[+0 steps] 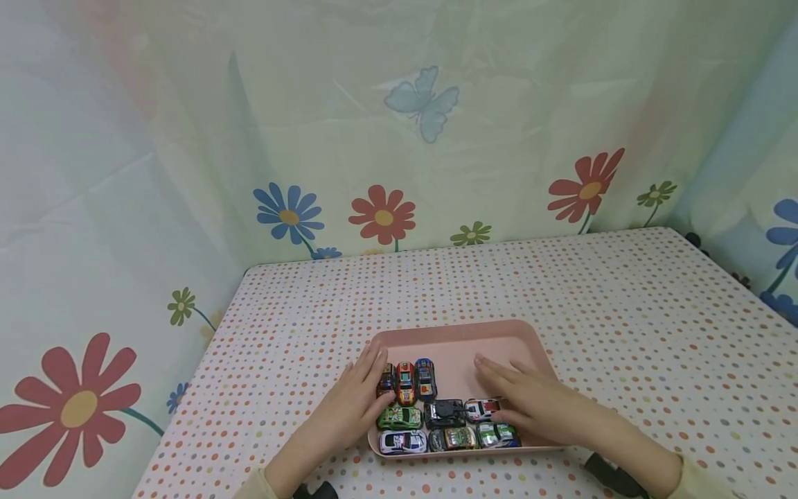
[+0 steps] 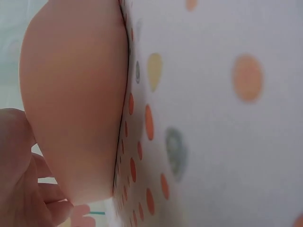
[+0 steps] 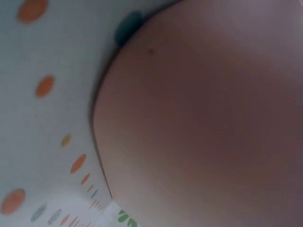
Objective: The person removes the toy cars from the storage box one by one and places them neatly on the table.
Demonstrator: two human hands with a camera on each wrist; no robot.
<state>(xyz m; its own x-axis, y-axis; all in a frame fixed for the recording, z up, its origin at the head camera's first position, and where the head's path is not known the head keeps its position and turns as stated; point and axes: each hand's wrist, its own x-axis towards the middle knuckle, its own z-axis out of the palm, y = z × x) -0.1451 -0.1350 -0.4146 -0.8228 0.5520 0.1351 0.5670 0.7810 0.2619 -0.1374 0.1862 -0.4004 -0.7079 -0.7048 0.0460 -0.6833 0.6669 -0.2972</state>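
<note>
A pink tray (image 1: 461, 346) holds several small toy cars. Three stand side by side at its left, the blue one (image 1: 426, 379) rightmost; below are rows with a green car (image 1: 400, 418), a black car (image 1: 445, 413) and a white-blue car (image 1: 402, 442). My left hand (image 1: 346, 409) lies over the tray's left rim, fingers extended, thumb beside the green car. Over the tray's right part is my right hand (image 1: 536, 402), fingers spread, thumb by a white-red car (image 1: 482, 409), partly covering it; contact unclear. In the left wrist view, curved fingers (image 2: 42, 194) are beside a smooth pinkish surface.
The tray stands near the front of a table with a dotted cloth (image 1: 299, 312). A flowered curtain (image 1: 499, 159) hangs behind and at both sides. Dark objects (image 1: 614, 477) sit near each wrist. A close smooth surface (image 3: 199, 123) fills most of the right wrist view.
</note>
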